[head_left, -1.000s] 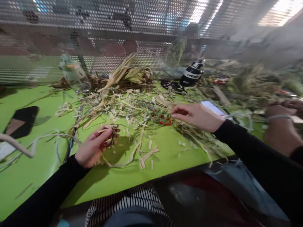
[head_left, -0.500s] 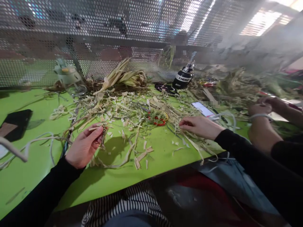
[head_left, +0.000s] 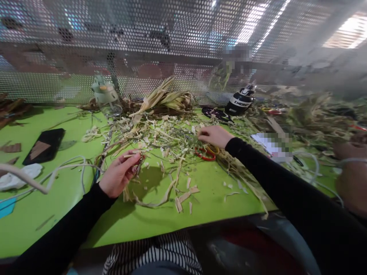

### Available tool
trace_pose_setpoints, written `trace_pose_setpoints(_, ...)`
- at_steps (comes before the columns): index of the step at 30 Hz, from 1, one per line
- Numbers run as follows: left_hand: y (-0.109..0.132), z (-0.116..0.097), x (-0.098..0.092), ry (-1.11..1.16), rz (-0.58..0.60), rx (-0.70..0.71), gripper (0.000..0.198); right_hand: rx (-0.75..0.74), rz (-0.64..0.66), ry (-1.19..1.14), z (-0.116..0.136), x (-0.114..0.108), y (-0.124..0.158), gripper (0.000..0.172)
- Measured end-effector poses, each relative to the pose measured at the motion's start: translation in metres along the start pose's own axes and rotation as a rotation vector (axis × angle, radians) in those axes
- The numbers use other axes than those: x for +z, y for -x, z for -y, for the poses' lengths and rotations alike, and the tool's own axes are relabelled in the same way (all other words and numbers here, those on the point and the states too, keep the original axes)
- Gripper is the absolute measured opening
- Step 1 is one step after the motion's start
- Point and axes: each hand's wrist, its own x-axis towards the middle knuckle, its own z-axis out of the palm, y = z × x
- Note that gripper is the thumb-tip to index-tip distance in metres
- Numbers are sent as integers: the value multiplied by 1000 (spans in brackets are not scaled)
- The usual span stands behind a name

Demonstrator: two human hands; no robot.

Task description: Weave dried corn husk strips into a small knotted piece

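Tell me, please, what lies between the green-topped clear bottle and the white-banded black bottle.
In the head view, a bundle of pale dried leaves and a flat black patterned item lie there.

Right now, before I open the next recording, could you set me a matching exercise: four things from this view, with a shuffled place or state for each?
1. left hand
2. right hand
3. black phone
4. black bottle

A. white band around it, near the perforated screen
B. pinching thin strips
C. brown piece lying on it
D. at the scrap pile, near a red loop

Pairs: 1-B, 2-D, 3-C, 4-A
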Motion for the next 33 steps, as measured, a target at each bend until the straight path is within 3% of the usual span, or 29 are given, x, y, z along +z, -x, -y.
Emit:
trace_pose_setpoints(4, 2, -4, 0, -1, 62, 21, 27, -83, -144, -238, 33, -28, -29, 17)
trace_pose_setpoints(6, 1, -5, 0, -3, 51, 31, 28, -96, -238, -336, 53, -31, -44, 17)
trace_pose_setpoints(10, 1, -5, -1, -6, 42, 23, 28, -119, -274, -357, 76, -25, -58, 29)
trace_pose_setpoints(13, 2, -3, -1, 2, 52, 13, 27, -61, -162, -126, 61, -20, -49, 39)
trace_pose_setpoints(16, 6, -2, 2, 10, 34, -4, 29, 79, 81, 77, 29, -9, -27, 19)
trace_pose_setpoints(18, 8, -1, 4, 0, 36, -22, 29, 151, 172, 124, 10, 4, -9, 19)
trace_pose_setpoints(21, 10, 0, 6, -25, 61, -37, 28, 228, 191, 148, -5, 27, 14, 33)
trace_pose_setpoints(25, 8, 3, 5, -54, 64, -16, 27, 292, 123, 122, -6, 44, 25, 48)
trace_pose_setpoints(27, 5, 4, 2, -74, 72, -4, 25, 301, 97, 97, -5, 42, 24, 44)
trace_pose_setpoints(29, 1, 6, -1, -92, 79, 8, 24, 302, 96, 58, -7, 31, 22, 30)
trace_pose_setpoints(31, -1, 6, -3, -101, 78, 16, 25, 303, 118, -3, -12, 15, 23, 12)
trace_pose_setpoints(33, -2, 6, -4, -99, 78, 17, 27, 305, 144, -95, -19, -6, 28, 12)
